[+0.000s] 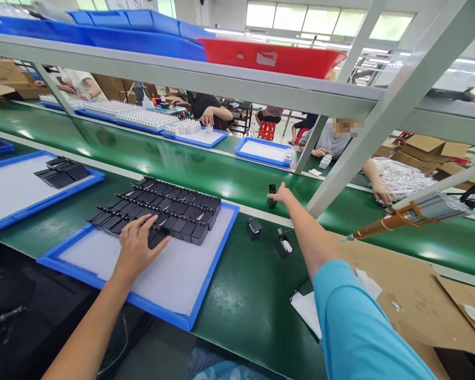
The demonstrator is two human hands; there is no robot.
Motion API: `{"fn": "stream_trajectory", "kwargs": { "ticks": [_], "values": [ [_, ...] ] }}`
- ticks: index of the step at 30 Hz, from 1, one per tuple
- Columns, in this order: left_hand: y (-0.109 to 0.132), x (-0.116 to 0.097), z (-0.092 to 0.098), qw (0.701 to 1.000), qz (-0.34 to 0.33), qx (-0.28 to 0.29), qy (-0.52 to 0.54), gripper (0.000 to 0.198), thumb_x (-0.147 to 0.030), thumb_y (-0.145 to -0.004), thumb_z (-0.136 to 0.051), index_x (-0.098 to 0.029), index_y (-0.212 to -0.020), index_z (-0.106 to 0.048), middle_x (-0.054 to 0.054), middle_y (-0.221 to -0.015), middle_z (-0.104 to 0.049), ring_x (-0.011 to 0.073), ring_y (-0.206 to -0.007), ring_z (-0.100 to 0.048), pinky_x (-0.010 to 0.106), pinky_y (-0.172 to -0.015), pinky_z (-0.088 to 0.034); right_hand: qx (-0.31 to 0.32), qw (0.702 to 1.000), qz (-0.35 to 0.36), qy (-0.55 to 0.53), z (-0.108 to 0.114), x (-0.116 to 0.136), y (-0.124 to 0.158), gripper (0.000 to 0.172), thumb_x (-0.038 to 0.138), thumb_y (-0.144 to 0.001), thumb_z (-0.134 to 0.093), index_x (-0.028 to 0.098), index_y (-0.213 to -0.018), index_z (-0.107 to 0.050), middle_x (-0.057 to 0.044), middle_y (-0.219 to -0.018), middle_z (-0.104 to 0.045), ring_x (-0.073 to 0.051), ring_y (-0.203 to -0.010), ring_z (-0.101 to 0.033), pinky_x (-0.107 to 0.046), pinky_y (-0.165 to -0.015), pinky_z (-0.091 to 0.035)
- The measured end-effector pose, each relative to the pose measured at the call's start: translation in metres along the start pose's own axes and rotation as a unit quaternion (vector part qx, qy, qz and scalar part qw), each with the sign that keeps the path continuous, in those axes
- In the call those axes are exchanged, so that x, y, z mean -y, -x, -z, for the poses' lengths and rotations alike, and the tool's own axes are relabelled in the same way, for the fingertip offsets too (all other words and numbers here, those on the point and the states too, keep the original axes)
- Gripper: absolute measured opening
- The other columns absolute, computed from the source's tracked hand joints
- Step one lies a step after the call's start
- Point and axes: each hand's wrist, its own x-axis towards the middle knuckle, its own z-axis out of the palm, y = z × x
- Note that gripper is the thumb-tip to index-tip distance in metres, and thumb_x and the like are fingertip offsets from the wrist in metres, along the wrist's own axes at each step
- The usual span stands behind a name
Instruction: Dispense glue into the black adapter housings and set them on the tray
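Several rows of black plug-in charger housings (pixel 174 208) with small pins on top stand on a white-lined blue tray (pixel 193 274). At the front row, my left hand (pixel 138 245) has its thumb and fingers around one black housing. My right hand (pixel 282 194) reaches far out over the green belt, with its fingers closed on another upright black charger housing (pixel 272 200). Two more units lie on the green bench closer to me: a black housing (pixel 254 228) and an open housing (pixel 284 245) with a white part and red bits inside.
A second blue tray (pixel 11 195) with black parts lies at left. An orange-and-silver tool (pixel 404 216) hangs at right above cardboard (pixel 399 295). Overhead runs a shelf beam (pixel 182 68) carrying blue and red bins (pixel 269 55). Co-workers sit across the belt (pixel 198 163) beside trays of white parts.
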Motion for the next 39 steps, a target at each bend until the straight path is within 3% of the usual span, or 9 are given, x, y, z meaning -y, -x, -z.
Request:
{"fn": "stream_trajectory", "kwargs": {
  "ticks": [6,11,14,18,20,25,30,34,39],
  "values": [
    [-0.003,0.001,0.001,0.999,-0.025,-0.027,0.003,0.056,-0.045,-0.085,-0.061,-0.014,-0.131,-0.049,0.019,-0.130,-0.054,0.0353,-0.121,-0.049,0.052,-0.105,-0.035,0.021,0.995,0.083,-0.052,0.012,0.006,0.026,0.056,0.038,-0.088,-0.060,0.019,-0.137,-0.042,-0.008,-0.114,-0.065,-0.018,-0.090,-0.065,-0.035,-0.079,-0.055],
    [-0.007,-0.018,0.021,0.993,-0.024,-0.112,0.037,0.050,-0.033,-0.083,-0.067,-0.019,-0.127,-0.050,0.015,-0.118,-0.062,0.0318,-0.111,-0.056,0.053,-0.099,-0.041,0.040,0.972,0.216,-0.085,0.007,-0.025,0.120,0.088,0.040,-0.079,-0.065,0.033,-0.151,-0.016,-0.001,-0.106,-0.071,-0.016,-0.082,-0.066,-0.026,-0.076,-0.048],
    [0.004,-0.070,0.032,0.982,0.010,-0.124,0.145,0.056,-0.025,-0.083,-0.066,-0.021,-0.133,-0.042,0.009,-0.112,-0.064,0.0245,-0.097,-0.061,0.046,-0.087,-0.051,0.056,0.964,0.258,-0.029,-0.026,-0.052,0.182,0.090,0.038,-0.080,-0.059,0.025,-0.153,-0.009,-0.002,-0.087,-0.073,-0.021,-0.075,-0.067,-0.029,-0.066,-0.045],
    [0.036,-0.181,0.030,0.930,0.009,0.030,0.366,0.050,-0.021,-0.086,-0.061,-0.023,-0.132,-0.042,0.008,-0.111,-0.058,0.0167,-0.086,-0.061,0.036,-0.077,-0.056,0.043,0.983,0.181,0.001,-0.069,-0.075,0.231,0.085,0.035,-0.083,-0.052,0.016,-0.154,-0.008,-0.006,-0.079,-0.073,-0.025,-0.073,-0.068,-0.032,-0.065,-0.047],
    [0.051,-0.231,0.021,0.910,0.008,0.120,0.396,0.068,-0.029,-0.083,-0.066,-0.024,-0.141,-0.032,0.014,-0.132,-0.046,0.0207,-0.101,-0.060,0.037,-0.080,-0.057,0.027,0.981,0.165,-0.095,-0.077,-0.085,0.241,0.085,0.040,-0.082,-0.057,0.019,-0.153,-0.016,-0.006,-0.080,-0.073,-0.023,-0.069,-0.068,-0.033,-0.065,-0.049],
    [0.058,-0.289,-0.004,0.912,-0.001,0.238,0.333,0.110,-0.042,-0.075,-0.076,-0.030,-0.152,0.001,0.019,-0.151,-0.022,0.0342,-0.128,-0.047,0.049,-0.096,-0.051,-0.141,0.898,0.130,-0.396,-0.050,-0.134,0.238,0.047,0.045,-0.073,-0.069,0.029,-0.116,-0.060,0.000,-0.079,-0.069,-0.018,-0.065,-0.066,-0.031,-0.056,-0.052],
    [0.043,-0.285,-0.007,0.897,-0.026,0.307,0.316,0.098,-0.023,-0.081,-0.065,-0.036,-0.152,0.001,0.015,-0.148,-0.031,0.0301,-0.113,-0.059,0.042,-0.081,-0.057,-0.430,0.749,0.040,-0.503,-0.007,-0.201,0.194,0.042,0.038,-0.079,-0.051,0.033,-0.118,-0.036,-0.001,-0.111,-0.048,-0.014,-0.105,-0.057,-0.034,-0.084,-0.052],
    [0.036,-0.271,0.004,0.849,-0.093,0.350,0.384,0.095,-0.004,-0.076,-0.053,-0.036,-0.153,-0.007,0.012,-0.157,-0.021,0.0253,-0.120,-0.056,0.035,-0.089,-0.055,-0.427,0.696,-0.019,-0.576,0.016,-0.239,0.151,0.067,0.020,-0.059,-0.061,0.037,-0.119,-0.035,-0.007,-0.130,-0.039,-0.019,-0.119,-0.048,-0.037,-0.084,-0.048],
    [0.030,-0.263,0.011,0.848,-0.204,0.350,0.341,0.075,0.000,-0.081,-0.046,-0.039,-0.145,-0.037,0.006,-0.151,-0.036,0.0243,-0.132,-0.047,0.040,-0.103,-0.047,-0.336,0.700,-0.009,-0.630,0.024,-0.249,0.119,0.063,0.007,-0.050,-0.064,0.036,-0.104,-0.050,-0.005,-0.123,-0.046,-0.018,-0.098,-0.058,-0.037,-0.074,-0.047]
  ]
}}
